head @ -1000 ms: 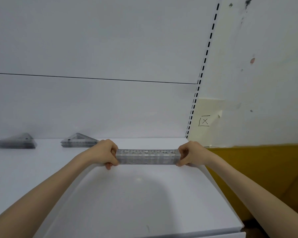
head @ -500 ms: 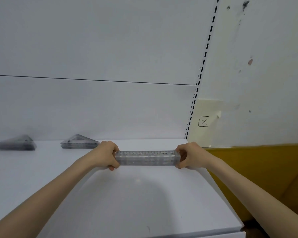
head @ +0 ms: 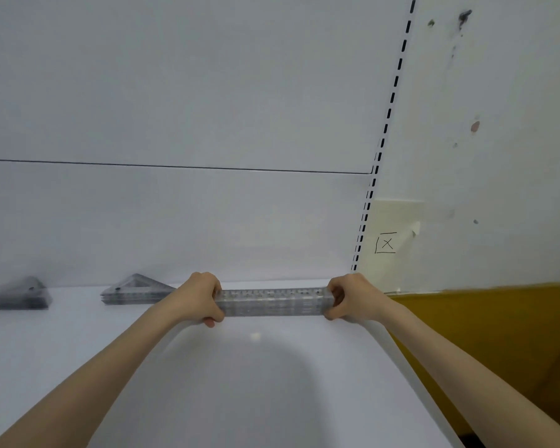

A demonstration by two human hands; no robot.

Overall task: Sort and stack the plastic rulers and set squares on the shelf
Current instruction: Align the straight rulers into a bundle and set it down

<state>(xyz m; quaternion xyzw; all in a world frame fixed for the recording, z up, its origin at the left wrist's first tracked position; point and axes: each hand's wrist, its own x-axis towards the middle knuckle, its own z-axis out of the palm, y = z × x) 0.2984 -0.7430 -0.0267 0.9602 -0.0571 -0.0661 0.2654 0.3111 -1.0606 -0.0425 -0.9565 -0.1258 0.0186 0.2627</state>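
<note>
A stack of clear plastic rulers lies crosswise near the back of the white shelf. My left hand grips its left end and my right hand grips its right end, fingers curled round the stack. Two stacks of clear set squares sit further left by the back wall: one just left of my left hand, the other near the frame's left edge and blurred.
A white back panel rises behind the shelf. A slotted upright marks the shelf's right end. Beyond it are a pale wall with a marked paper note and a yellow panel lower down.
The ruler stack and both hands have shifted slightly towards the back wall; the grip is unchanged.
</note>
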